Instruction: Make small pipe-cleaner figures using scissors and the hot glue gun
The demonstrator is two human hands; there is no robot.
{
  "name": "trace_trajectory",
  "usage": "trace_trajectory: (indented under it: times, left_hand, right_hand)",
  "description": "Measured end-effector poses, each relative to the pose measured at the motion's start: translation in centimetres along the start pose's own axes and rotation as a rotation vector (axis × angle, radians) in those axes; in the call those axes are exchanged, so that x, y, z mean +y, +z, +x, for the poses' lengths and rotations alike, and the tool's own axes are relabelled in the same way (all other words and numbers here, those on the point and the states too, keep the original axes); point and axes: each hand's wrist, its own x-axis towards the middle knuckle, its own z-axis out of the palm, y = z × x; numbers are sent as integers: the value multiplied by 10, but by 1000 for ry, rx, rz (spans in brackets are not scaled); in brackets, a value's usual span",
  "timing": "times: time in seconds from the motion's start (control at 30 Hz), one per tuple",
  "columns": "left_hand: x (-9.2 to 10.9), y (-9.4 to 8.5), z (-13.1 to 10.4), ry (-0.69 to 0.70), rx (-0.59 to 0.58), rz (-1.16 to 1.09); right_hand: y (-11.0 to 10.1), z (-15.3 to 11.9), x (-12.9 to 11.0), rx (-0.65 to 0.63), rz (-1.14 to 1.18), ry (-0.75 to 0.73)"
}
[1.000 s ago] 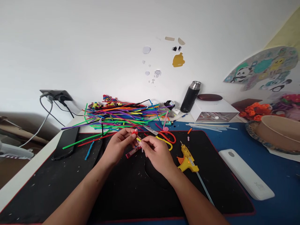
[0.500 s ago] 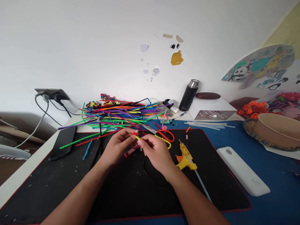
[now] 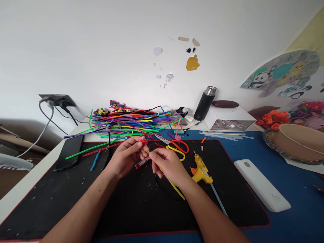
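Between the thumb and fingers of my left hand (image 3: pixel 126 153) is a small red piece (image 3: pixel 143 140) with a pale tip. My right hand (image 3: pixel 168 164) pinches a yellow pipe cleaner (image 3: pixel 177 190), whose long end runs out below the palm toward the lower right. Its other end reaches the fingers of my left hand, beside the red piece; whether the two are joined is too small to tell. Under the hands, a dark red packet (image 3: pixel 140 164) lies on the black mat (image 3: pixel 141 209). Scissors (image 3: pixel 178 145) with red and yellow handles lie just beyond my right hand.
A yellow glue gun (image 3: pixel 201 172) lies right of my right hand. Colourful pipe cleaners (image 3: pixel 126 123) are heaped along the wall. Around them are a phone (image 3: pixel 69 153), a blue twisted piece (image 3: pixel 95 161), a black flask (image 3: pixel 205 104) and a white power bank (image 3: pixel 262 185).
My left hand has turned and shows more of the red piece. The yellow pipe cleaner's long end now shows below my right hand. The view has shifted slightly.
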Motion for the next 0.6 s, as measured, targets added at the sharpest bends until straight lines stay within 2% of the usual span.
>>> trace_trajectory:
  times: [0.23, 0.43, 0.5, 0.6]
  left_hand:
    - [3, -3, 3, 14, 49, 5]
    - [10, -10, 5, 35, 95, 87]
    - [12, -17, 6, 60, 97, 231]
    - [11, -24, 5, 52, 20, 704]
  right_hand:
    - [0, 1, -1, 42, -29, -9]
    - [-1, -2, -5, 1, -64, 12]
    - [-3, -2, -7, 24, -24, -5]
    - [-9, 1, -7, 87, 95, -33]
